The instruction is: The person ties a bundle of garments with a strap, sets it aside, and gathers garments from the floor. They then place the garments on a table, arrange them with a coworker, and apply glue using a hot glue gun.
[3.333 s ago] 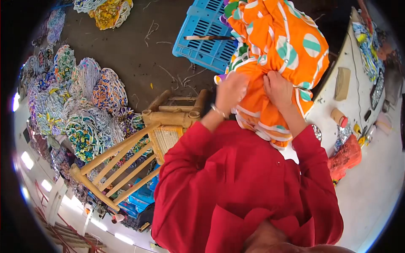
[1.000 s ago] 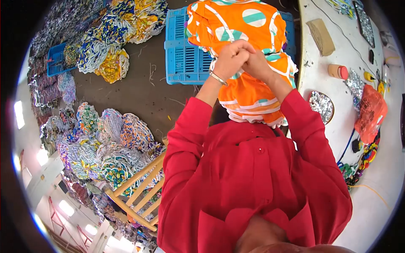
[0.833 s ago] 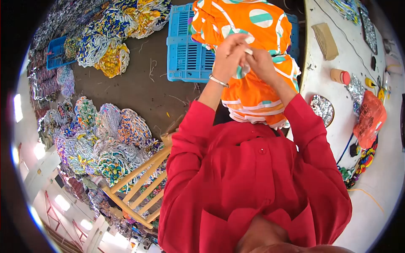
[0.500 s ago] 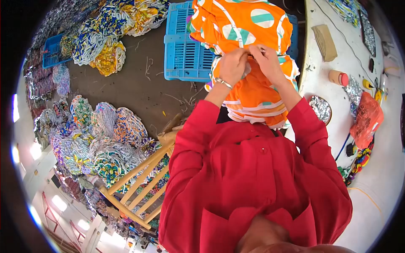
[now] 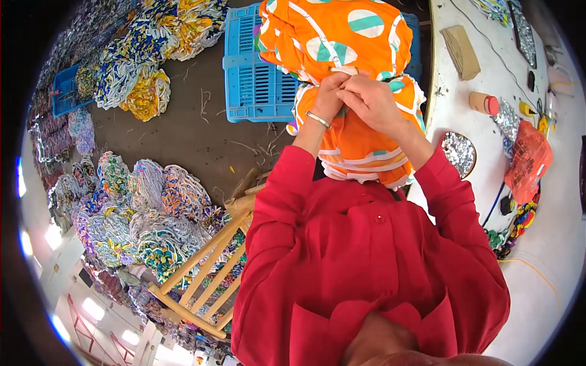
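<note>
A bundle of orange printed cloth (image 5: 366,143), with white and green ovals and white trim, lies in front of me, cinched at its middle. My left hand (image 5: 328,97), wearing a silver bracelet (image 5: 318,119), is closed over the cinched part. A short white strip of cloth (image 5: 349,71) shows at its fingertips. Pressed against those fingers is my right hand (image 5: 371,105), closed too, its fingers bent over; whatever it pinches is hidden. Beneath the bundle's far part stands a blue plastic crate (image 5: 235,67).
To the right, a white table (image 5: 448,116) bears a red-lidded jar (image 5: 483,103), a folded brown piece (image 5: 461,53), a sequinned piece (image 5: 458,155) and a red plastic bag (image 5: 528,161). A wooden chair (image 5: 201,274) and heaps of coloured yarn-like strands (image 5: 146,207) lie left.
My hands have moved closer together and slightly down over the cinched cloth. My right hand has turned inward over the left fingers. The view has shifted a little.
</note>
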The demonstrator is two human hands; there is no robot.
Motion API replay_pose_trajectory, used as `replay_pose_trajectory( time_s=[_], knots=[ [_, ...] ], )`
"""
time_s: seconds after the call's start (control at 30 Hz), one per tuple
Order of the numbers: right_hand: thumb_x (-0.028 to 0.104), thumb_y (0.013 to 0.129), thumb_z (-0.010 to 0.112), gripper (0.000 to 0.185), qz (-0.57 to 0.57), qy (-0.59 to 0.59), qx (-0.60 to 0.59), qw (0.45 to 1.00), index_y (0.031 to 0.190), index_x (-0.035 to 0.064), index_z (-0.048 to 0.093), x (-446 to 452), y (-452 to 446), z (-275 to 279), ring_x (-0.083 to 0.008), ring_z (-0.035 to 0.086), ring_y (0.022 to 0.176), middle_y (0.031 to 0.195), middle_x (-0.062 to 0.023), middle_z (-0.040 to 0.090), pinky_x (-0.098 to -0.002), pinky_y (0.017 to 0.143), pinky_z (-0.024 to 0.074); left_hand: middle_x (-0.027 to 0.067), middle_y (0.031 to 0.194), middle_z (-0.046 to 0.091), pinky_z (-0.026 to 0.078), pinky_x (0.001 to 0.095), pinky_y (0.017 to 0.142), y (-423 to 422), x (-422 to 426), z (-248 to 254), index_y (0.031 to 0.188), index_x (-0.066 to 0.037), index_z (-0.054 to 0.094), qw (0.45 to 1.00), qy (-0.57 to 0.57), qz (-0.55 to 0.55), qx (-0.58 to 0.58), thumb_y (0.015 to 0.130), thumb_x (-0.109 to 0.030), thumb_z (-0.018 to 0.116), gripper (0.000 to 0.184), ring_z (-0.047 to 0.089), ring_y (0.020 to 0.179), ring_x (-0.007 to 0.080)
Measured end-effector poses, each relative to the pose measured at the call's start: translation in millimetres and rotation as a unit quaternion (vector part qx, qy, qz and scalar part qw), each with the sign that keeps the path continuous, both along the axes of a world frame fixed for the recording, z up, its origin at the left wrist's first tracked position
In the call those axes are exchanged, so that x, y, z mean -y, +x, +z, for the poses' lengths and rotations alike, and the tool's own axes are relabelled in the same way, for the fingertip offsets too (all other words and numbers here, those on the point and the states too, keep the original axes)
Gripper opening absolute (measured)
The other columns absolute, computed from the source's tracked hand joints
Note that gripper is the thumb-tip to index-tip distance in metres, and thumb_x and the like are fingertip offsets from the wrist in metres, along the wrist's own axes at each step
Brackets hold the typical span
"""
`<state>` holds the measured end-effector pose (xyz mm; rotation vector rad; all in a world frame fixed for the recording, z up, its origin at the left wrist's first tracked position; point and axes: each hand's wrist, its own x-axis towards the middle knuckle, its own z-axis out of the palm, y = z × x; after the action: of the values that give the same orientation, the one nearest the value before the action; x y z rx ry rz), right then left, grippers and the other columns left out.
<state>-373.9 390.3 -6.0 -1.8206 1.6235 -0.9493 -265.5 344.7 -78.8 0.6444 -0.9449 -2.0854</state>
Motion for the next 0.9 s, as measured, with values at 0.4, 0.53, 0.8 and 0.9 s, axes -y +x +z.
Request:
replay_pose_trajectory(
  time_s=[0.4, 0.53, 0.8, 0.9],
  knots=[
    [0.014, 0.076, 0.063, 0.014, -0.14, -0.128, -0.041, 0.981, 0.078, 0.0025, 0.054, 9, -8, -1, -0.0264, 0.055, 0.067, 0.083, -0.0094, 0.055, -0.0339, 0.056, 0.0439, 0.0033, 0.075, 0.062, 0.044, 0.0251, 0.063, -5, -13, 4, 0.087, 0.002, 0.06, 0.934, -0.275, 0.082, 0.215, 0.083, -0.009, 0.056, 0.012, 0.053, 0.073, 0.0089],
    [0.009, 0.076, 0.062, 0.019, -0.165, -0.059, -0.188, 0.966, 0.093, 0.003, 0.055, -63, -29, -36, -0.03, 0.055, 0.078, 0.089, -0.0108, 0.056, -0.0363, 0.064, 0.0446, 0.001, 0.07, 0.06, 0.044, 0.0232, 0.066, 2, -10, 14, 0.089, -0.001, 0.063, 0.941, -0.132, -0.053, 0.307, 0.088, -0.016, 0.053, 0.018, 0.055, 0.069, 0.0093],
    [0.007, 0.075, 0.06, 0.023, -0.116, -0.038, -0.178, 0.976, 0.097, 0.0047, 0.053, -89, -28, -42, -0.0304, 0.053, 0.084, 0.096, -0.0121, 0.054, -0.0389, 0.071, 0.043, 0.0069, 0.074, 0.064, 0.042, 0.0281, 0.059, 2, -14, 23, 0.087, -0.001, 0.064, 0.913, -0.268, -0.051, 0.304, 0.09, -0.025, 0.051, 0.028, 0.056, 0.066, 0.013],
    [0.005, 0.075, 0.058, 0.024, -0.122, -0.073, -0.095, 0.985, 0.099, 0.0048, 0.054, -61, -36, -3, -0.0311, 0.054, 0.084, 0.097, -0.012, 0.055, -0.0392, 0.071, 0.0438, 0.0121, 0.075, 0.062, 0.043, 0.0299, 0.06, 6, -19, 25, 0.09, -0.004, 0.064, 0.845, -0.359, -0.062, 0.391, 0.088, -0.025, 0.051, 0.025, 0.057, 0.066, 0.0224]
  ],
)
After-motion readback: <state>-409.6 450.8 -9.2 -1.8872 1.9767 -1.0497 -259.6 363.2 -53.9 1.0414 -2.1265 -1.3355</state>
